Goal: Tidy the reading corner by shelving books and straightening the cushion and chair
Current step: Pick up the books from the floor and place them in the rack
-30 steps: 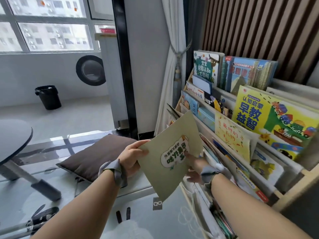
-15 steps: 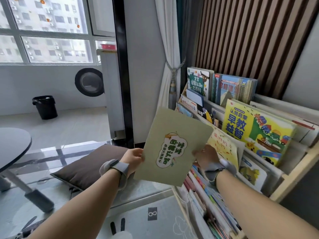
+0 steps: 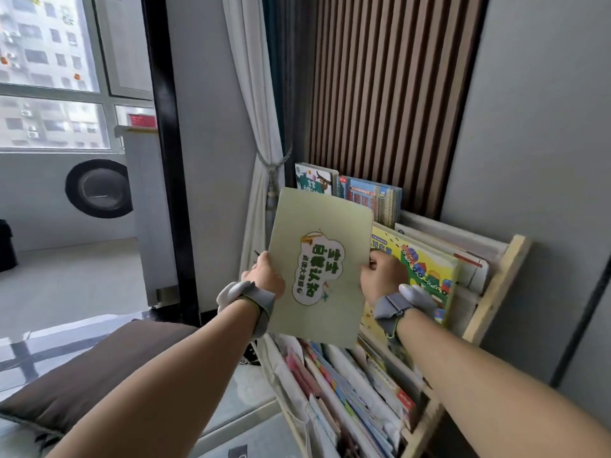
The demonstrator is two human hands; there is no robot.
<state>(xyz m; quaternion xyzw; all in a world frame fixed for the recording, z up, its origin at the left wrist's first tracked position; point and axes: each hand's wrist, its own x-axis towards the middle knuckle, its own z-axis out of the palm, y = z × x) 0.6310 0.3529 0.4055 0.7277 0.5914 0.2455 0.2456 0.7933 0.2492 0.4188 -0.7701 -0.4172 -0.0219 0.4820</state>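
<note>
We've got the book upright between our hands: left hand gripping its 9 o'clock edge, right hand pinching 3 o'clock, shelf right behind.

"宝宝自尊认知" on green book

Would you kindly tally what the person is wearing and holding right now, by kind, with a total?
Pale green book held between the left hand and the right hand: 1
Grey wrist straps, left and right: 2
Total: 3
</note>
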